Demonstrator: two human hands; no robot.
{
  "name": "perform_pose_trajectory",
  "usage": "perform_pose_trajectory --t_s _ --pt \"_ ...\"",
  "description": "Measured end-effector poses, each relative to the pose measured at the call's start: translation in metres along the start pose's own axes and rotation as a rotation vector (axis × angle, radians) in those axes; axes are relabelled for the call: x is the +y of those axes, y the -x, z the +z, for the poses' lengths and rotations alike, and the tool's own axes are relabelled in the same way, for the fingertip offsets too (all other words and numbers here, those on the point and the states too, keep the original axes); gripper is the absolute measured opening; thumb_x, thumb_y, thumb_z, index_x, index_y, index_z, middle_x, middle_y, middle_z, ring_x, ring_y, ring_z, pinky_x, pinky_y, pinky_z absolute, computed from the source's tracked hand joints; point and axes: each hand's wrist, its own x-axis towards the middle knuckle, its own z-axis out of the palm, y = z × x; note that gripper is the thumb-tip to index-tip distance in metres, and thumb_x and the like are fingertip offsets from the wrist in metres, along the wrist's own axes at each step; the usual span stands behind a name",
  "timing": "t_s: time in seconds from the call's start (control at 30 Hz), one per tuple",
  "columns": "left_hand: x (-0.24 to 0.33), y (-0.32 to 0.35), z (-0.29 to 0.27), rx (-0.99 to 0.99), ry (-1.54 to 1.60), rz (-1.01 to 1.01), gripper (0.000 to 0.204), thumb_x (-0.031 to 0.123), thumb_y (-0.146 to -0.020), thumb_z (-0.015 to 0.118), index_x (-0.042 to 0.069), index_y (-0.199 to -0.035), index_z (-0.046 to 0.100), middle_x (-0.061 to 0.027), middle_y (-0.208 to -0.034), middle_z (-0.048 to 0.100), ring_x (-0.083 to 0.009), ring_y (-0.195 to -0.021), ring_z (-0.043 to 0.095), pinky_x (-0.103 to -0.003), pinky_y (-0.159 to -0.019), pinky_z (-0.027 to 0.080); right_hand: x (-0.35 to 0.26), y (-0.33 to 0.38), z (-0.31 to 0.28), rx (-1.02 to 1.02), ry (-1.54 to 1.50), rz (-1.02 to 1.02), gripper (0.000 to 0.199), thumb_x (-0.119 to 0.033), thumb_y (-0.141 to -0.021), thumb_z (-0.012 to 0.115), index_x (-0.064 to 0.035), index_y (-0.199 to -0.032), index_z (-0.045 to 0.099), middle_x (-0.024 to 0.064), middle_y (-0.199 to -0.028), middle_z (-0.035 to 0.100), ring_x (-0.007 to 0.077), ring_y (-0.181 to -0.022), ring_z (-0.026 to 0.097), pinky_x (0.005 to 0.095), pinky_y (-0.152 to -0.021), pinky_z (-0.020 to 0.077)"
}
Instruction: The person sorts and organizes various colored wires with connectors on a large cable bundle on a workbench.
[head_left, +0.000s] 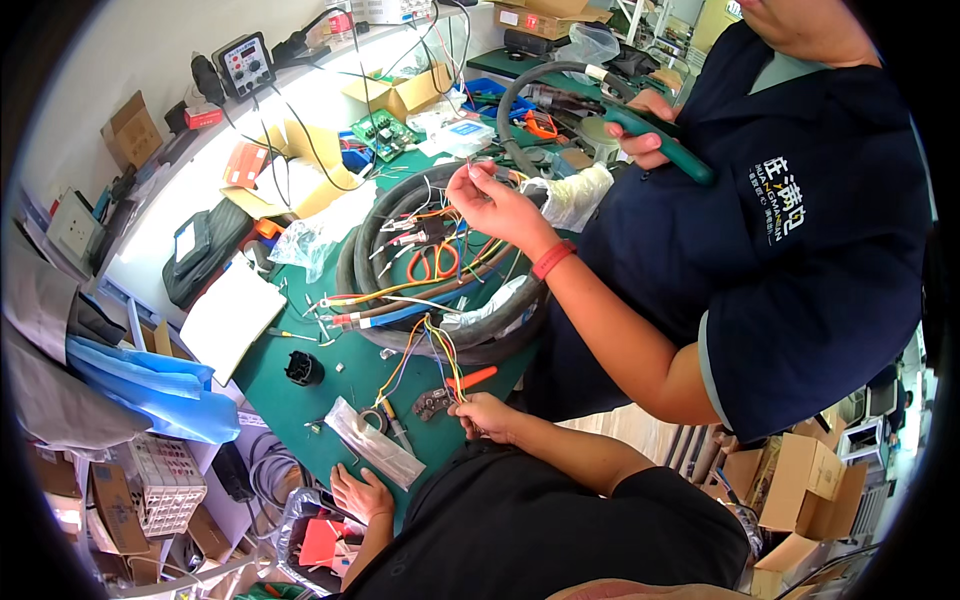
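My right hand point(486, 416) is closed on a bundle of thin coloured wires point(441, 345), yellow, red, white and blue among them. The wires run up to a thick black cable point(365, 255) coiled on the green table. Orange-handled crimping pliers point(432, 402) lie right beside that hand. My left hand point(362, 494) rests on the table's near left edge with its fingers apart and nothing in it. Just beyond it is a clear plastic bag point(374, 444), near a roll of tape point(375, 420) and a screwdriver-like tool point(397, 428).
A co-worker in navy stands at the right; one hand point(495, 205) reaches over the coil, the other holds a green phone point(665, 145). Orange-handled scissors point(433, 264) lie inside the coil. A black round connector point(304, 368), white paper point(232, 318) and a lined bin point(298, 530) are at left.
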Motion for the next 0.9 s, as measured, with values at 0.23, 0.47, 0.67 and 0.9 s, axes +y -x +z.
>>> perform_pose_trajectory --t_s 0.23,0.47,0.67,0.9 --pt "-0.0007 0.0012 0.0012 0.014 0.006 0.010 0.056 0.034 -0.085 0.050 0.003 -0.131 0.043 -0.0137 -0.137 0.042 -0.0321 -0.128 0.036 -0.046 -0.107 0.025 -0.0013 0.0028 0.0011 0.002 -0.007 0.001 0.015 -0.011 -0.090 0.050 -0.0019 -0.100 0.058 -0.0004 -0.067 0.051 0.0104 -0.052 0.050 0.0250 -0.048 0.0460" --pt "0.0002 -0.0016 -0.0016 0.014 0.011 0.009 0.056 0.034 -0.085 0.050 0.002 -0.132 0.043 -0.0141 -0.137 0.042 -0.0318 -0.129 0.036 -0.046 -0.107 0.025 -0.0049 0.0042 0.0035 0.010 -0.006 0.001 0.015 -0.011 -0.090 0.050 -0.0022 -0.099 0.059 -0.0005 -0.066 0.051 0.0106 -0.051 0.050 0.0250 -0.048 0.0463" --pt "0.0015 -0.0007 -0.0064 -0.018 0.011 -0.011 0.057 0.033 -0.085 0.050 0.002 -0.132 0.043 -0.0138 -0.138 0.040 -0.0315 -0.130 0.035 -0.045 -0.107 0.025 -0.0024 0.0040 0.0021 0.006 -0.013 -0.007 0.017 -0.011 -0.090 0.050 -0.0016 -0.100 0.059 -0.0004 -0.066 0.052 0.0107 -0.051 0.051 0.0255 -0.049 0.0470" --pt "0.0018 0.0003 -0.0048 -0.019 0.016 -0.009 0.057 0.033 -0.085 0.050 0.002 -0.133 0.042 -0.0138 -0.139 0.040 -0.0310 -0.130 0.035 -0.045 -0.107 0.025 -0.0036 0.0059 0.0017 0.014 0.002 -0.003 0.018 -0.011 -0.089 0.050 -0.0007 -0.101 0.059 -0.0005 -0.066 0.052 0.0105 -0.051 0.051 0.0256 -0.049 0.0471"
